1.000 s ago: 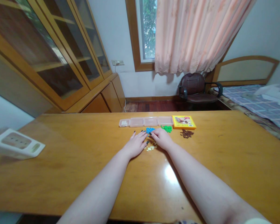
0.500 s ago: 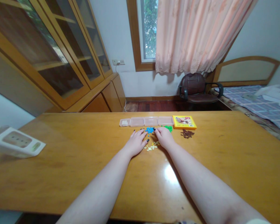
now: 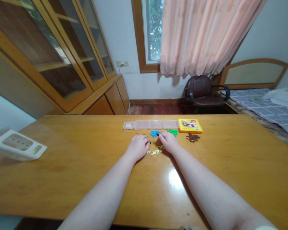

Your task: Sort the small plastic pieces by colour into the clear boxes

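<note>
- On the tabletop (image 3: pixel 98 134), just beside my right hand (image 3: pixel 168 142), lie blue pieces (image 3: pixel 154 134).
- I'd judge them light, stiff and easily scattered, best pinched by their edges.
- They look tiny, bright, loosely heaped.
- My left hand (image 3: pixel 139 147) is loosely bent, my right narrow; I cannot tell if either holds anything.

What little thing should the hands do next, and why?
Perhaps the right hand could nudge the loose blue piece into the blue pile. That piece seems to lie a little apart, on the person's side of the pile, and the right hand is close beside the blue.
</note>
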Demonstrator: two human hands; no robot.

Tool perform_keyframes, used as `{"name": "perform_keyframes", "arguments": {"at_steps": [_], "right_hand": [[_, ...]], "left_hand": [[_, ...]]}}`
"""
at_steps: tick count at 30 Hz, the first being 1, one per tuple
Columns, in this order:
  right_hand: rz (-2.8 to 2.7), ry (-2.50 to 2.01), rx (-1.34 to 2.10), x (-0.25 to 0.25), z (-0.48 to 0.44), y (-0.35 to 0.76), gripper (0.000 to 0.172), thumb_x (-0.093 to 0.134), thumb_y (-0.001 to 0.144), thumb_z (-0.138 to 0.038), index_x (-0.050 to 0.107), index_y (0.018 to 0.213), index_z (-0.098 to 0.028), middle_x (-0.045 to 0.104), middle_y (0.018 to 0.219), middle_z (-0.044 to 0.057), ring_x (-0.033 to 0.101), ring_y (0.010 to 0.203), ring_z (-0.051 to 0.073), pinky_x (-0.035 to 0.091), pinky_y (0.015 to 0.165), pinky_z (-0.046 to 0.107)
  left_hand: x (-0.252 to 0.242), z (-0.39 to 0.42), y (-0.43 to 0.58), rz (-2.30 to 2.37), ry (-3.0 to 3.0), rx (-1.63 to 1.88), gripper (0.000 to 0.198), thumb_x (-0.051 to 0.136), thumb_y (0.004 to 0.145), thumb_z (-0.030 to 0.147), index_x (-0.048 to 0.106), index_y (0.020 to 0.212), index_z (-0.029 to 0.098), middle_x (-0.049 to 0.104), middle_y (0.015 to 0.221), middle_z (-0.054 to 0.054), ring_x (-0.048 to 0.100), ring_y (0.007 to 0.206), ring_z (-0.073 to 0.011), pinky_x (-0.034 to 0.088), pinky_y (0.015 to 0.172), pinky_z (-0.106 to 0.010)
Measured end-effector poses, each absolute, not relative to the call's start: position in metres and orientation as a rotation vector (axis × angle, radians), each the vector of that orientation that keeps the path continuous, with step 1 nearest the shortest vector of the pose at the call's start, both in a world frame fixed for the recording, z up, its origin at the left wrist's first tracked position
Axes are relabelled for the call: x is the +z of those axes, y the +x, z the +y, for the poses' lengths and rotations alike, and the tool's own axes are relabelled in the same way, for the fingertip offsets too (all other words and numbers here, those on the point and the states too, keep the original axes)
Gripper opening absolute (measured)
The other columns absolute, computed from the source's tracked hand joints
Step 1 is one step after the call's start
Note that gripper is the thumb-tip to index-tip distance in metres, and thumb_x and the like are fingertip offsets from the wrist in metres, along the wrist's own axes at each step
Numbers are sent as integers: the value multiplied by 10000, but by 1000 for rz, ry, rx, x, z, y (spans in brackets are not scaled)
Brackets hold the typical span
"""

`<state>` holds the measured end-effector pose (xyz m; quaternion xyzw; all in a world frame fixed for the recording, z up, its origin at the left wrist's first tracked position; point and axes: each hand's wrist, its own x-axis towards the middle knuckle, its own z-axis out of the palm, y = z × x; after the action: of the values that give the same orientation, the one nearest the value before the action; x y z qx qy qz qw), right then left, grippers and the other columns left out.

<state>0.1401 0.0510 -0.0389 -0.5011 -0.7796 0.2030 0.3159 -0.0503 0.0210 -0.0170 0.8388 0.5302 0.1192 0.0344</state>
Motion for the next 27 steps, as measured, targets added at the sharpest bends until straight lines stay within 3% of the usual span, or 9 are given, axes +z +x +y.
{"name": "perform_keyframes", "arguments": {"at_steps": [5, 12, 14, 17, 19, 22, 27], "right_hand": [[-2325, -992, 593, -34, 46, 135, 315, 475, 891, -297, 655, 665, -169, 604, 644, 24, 502, 686, 148, 355, 689, 261], [-2056, -1177, 531, -39, 54, 139, 329, 400, 910, -287, 670, 770, -163, 660, 761, 60, 546, 750, 180, 377, 733, 293], [-1883, -1241, 549, -43, 57, 141, 353, 380, 909, -306, 668, 766, -161, 664, 770, 71, 566, 769, 194, 392, 732, 300], [-1610, -1239, 708, -51, 60, 139, 349, 402, 885, -378, 673, 814, -170, 684, 824, 74, 599, 822, 205, 425, 760, 315], [-1398, -1221, 886, -57, 61, 132, 371, 412, 861, -439, 663, 808, -171, 689, 820, 74, 615, 802, 202, 455, 751, 322], [-1111, -1167, 1150, -63, 61, 119, 377, 450, 816, -496, 636, 763, -173, 691, 793, 80, 628, 743, 188, 496, 720, 323], [-889, -950, 1421, -61, 60, 114, 332, 518, 774, -488, 627, 783, -175, 685, 769, 66, 633, 689, 160, 523, 718, 326]], "left_hand": [[-15, 22, -49, 1734, 2557, 310, 273, 414, 873, 219, 677, 948, 203, 676, 946, -66, 598, 919, -201, 435, 869, -336], [-15, 12, -46, 1780, 2465, 185, 257, 409, 888, 292, 624, 990, 195, 655, 1015, -82, 602, 956, -208, 443, 867, -327], [-17, 7, -44, 1789, 2451, 168, 314, 426, 881, 332, 582, 1106, 180, 614, 1156, -115, 563, 1077, -237, 417, 935, -359], [-29, 3, -40, 1869, 2385, 133, 576, 467, 851, 411, 392, 1337, 112, 387, 1419, -192, 360, 1307, -318, 295, 1059, -460], [-38, 2, -38, 1879, 2327, 91, 685, 445, 850, 461, 293, 1390, 66, 269, 1470, -230, 244, 1362, -352, 226, 1084, -516], [-47, 1, -33, 1785, 2343, 91, 749, 390, 858, 519, 229, 1411, 40, 193, 1489, -245, 155, 1388, -353, 176, 1100, -531], [-40, -3, -25, 1568, 2406, 48, 740, 353, 876, 528, 222, 1424, 49, 200, 1501, -201, 128, 1404, -292, 133, 1139, -456]]}}
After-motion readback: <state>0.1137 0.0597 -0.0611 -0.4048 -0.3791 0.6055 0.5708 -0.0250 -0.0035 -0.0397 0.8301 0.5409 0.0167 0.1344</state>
